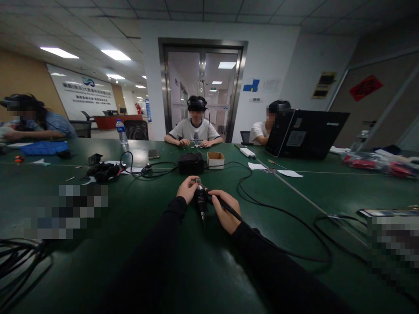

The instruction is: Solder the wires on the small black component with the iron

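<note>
My two hands meet over the green table (131,261), both in black sleeves. My left hand (187,188) is closed around the top of a black electric screwdriver (200,201), whose metal tip points toward me. A small green part shows at the fingertips. My right hand (225,209) is closed on the tool's side and on the black cable (278,244) that trails off to the right.
A black power box (190,163) and a small cardboard box (215,159) stand beyond my hands. A phone (153,153), a water bottle (121,132), black gear (103,171) and an open laptop (304,133) lie around. Three people sit at the far and left sides.
</note>
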`<state>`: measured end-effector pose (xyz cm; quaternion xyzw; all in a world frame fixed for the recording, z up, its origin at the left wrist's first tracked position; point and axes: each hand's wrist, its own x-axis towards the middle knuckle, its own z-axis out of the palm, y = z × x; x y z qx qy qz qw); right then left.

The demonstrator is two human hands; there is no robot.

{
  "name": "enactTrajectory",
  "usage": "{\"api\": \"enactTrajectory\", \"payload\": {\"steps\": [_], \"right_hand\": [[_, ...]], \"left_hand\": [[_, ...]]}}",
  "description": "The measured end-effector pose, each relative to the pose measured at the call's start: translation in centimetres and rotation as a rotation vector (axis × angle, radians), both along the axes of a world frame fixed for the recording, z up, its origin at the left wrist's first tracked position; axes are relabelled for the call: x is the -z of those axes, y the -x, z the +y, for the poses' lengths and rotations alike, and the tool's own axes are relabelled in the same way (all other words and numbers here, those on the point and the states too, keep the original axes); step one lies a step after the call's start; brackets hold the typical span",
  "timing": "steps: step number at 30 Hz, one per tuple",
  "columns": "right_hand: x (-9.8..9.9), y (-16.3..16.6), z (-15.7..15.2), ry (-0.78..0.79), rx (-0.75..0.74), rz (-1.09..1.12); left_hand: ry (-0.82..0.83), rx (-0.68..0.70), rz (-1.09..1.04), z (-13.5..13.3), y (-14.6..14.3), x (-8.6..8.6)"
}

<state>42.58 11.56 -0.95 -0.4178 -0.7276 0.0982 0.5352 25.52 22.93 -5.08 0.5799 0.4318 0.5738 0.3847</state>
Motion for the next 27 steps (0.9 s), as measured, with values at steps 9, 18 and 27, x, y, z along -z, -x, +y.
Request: {"api": "enactTrajectory", "payload": {"steps": [9, 18, 27], "right_hand": [[-0.22, 0.02, -0.24, 0.011, -0.01, -0.028], [-0.69, -0.08, -0.53, -0.015, 0.035, -0.022], [-0.36, -0.09, -0.33, 0.006, 0.023, -0.013]], "left_hand": [[0.002, -0.007, 0.022, -0.17, 0.05, -0.2], [0.031, -0.022, 0.021, -0.46, -0.02, -0.46], [0.029, -0.017, 0.007, -0.65, -0.29, -0.74]]}}
